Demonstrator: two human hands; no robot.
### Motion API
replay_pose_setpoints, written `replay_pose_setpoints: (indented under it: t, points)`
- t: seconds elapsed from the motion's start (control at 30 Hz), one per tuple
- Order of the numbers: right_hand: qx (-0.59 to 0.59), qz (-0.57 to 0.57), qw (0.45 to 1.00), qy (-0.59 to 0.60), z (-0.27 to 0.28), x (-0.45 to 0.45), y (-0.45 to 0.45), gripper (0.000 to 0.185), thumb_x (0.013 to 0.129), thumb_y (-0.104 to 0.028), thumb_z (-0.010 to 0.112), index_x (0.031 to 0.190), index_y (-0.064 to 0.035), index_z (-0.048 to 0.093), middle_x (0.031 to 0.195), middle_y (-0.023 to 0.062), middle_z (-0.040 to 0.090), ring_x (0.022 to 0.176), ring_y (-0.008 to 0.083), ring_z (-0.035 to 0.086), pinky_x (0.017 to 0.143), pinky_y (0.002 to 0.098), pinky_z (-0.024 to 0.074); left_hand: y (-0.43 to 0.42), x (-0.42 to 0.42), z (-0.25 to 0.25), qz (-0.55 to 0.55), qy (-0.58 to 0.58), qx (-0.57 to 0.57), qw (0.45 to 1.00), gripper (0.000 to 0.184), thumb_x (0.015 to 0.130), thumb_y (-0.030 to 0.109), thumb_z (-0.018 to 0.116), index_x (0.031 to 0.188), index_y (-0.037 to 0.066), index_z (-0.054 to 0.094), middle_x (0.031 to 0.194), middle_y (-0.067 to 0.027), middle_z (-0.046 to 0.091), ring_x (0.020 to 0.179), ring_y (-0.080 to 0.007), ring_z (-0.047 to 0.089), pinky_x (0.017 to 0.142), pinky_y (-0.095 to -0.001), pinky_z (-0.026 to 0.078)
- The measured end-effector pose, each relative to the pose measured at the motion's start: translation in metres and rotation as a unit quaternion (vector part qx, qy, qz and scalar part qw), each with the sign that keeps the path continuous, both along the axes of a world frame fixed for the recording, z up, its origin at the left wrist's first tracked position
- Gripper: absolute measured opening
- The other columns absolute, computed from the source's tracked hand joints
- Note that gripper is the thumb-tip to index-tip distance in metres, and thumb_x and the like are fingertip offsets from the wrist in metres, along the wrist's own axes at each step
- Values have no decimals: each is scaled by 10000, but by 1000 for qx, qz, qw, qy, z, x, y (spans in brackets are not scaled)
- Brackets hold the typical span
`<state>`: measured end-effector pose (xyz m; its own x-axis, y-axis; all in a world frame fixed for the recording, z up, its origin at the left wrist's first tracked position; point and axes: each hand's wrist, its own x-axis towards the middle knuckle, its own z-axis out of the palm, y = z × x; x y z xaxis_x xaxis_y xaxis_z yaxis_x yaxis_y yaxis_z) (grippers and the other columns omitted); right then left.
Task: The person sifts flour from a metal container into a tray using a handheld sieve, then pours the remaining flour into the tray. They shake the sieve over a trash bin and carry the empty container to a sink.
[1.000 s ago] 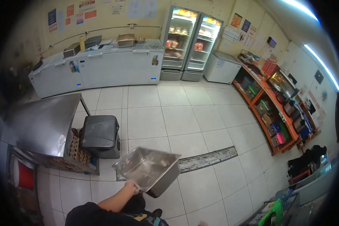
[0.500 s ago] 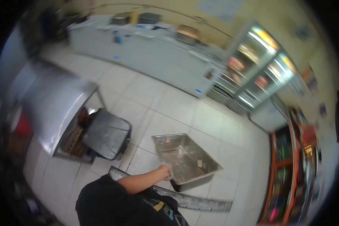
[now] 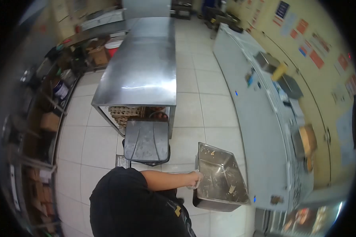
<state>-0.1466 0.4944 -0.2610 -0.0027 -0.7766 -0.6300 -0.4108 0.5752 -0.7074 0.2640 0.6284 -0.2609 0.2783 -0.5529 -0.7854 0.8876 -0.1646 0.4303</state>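
My left hand point(image 3: 194, 179) is closed on the left rim of a deep steel food pan point(image 3: 221, 179), and what looks like a clear plastic glove covers it. The pan is held tilted above the tiled floor, its inside facing up. Pale food residue sticks to its bottom and walls. A black sleeve and bare forearm lead to this hand from the left. My right hand does not show anywhere. Left of the pan stands a lidded black bin point(image 3: 147, 138), close to my forearm but apart from it.
A long steel table point(image 3: 140, 67) extends beyond the bin, with egg trays point(image 3: 124, 114) beneath it. White chest freezers point(image 3: 253, 102) line the right wall, carrying pans and a yellow bottle point(image 3: 280, 71). Shelves point(image 3: 47, 158) with boxes run along the left. A glass-door fridge point(image 3: 310, 221) is lower right.
The view has swung left, so the table and bin now stand straight ahead and the freezers lie to the right. My left hand keeps its hold on the pan.
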Motion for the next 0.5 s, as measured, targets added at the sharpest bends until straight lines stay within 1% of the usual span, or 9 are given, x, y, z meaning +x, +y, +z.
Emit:
replay_pose_setpoints:
  t: [0.03,0.07,0.13,0.2,0.27,0.3,0.37,0.47,0.5]
  points:
    - [-36,21,999,5,17,18,-66,471,808,-512,550,1066,-123,486,865,99,528,650,261,518,542,396,461,-15,17,3,33,-19,-10,999,131,708,30,581,642,111,501,603,-40,463,529,-188,435,459,-366,321]
    - [-55,44,997,41,72,46,-120,477,808,-513,550,1073,-122,482,870,101,527,653,263,519,543,397,462,-25,29,22,64,9,3,998,114,712,30,577,669,110,508,613,-31,466,537,-185,437,464,-370,326]
    - [-96,88,991,38,106,119,-229,489,807,-515,550,1086,-121,475,878,104,525,657,267,519,544,401,462,-64,86,52,139,-38,-14,990,116,721,16,565,744,113,506,621,-29,465,546,-184,444,466,-375,334]
    - [-123,129,984,27,122,189,-315,500,806,-517,551,1099,-120,467,887,106,523,661,271,519,545,404,463,-99,138,53,197,-89,-25,976,151,731,2,552,819,116,504,630,-28,464,555,-184,451,467,-380,342]
    - [-126,165,978,6,111,245,-374,513,805,-519,551,1113,-119,459,896,109,521,666,275,519,546,407,464,-113,173,30,169,-204,55,963,151,680,-40,565,797,43,518,659,-18,474,587,-169,478,472,-346,374]
    - [-108,177,978,27,126,269,-379,519,805,-520,551,1119,-119,455,900,111,520,668,276,519,546,409,464,-109,176,40,168,-168,67,969,151,680,-40,565,797,43,518,659,-18,474,587,-169,478,472,-346,374]
    - [-61,201,978,20,100,326,-393,531,804,-522,551,1133,-118,448,909,114,518,672,280,519,547,413,465,-145,225,53,238,-167,32,956,203,767,-11,521,915,116,466,731,-56,465,621,-189,497,518,-405,408]
    - [54,237,970,18,54,392,-361,550,803,-526,552,1153,-117,436,922,118,515,679,286,520,548,418,466,-187,301,83,359,-93,15,928,178,767,14,547,889,113,463,715,-47,459,606,-185,488,506,-389,400]
    - [98,245,964,21,45,411,-344,557,803,-527,552,1159,-116,432,926,120,514,681,288,520,549,419,466,-200,322,48,330,-180,115,919,154,752,15,564,822,109,463,641,-30,447,591,-173,490,487,-370,383]
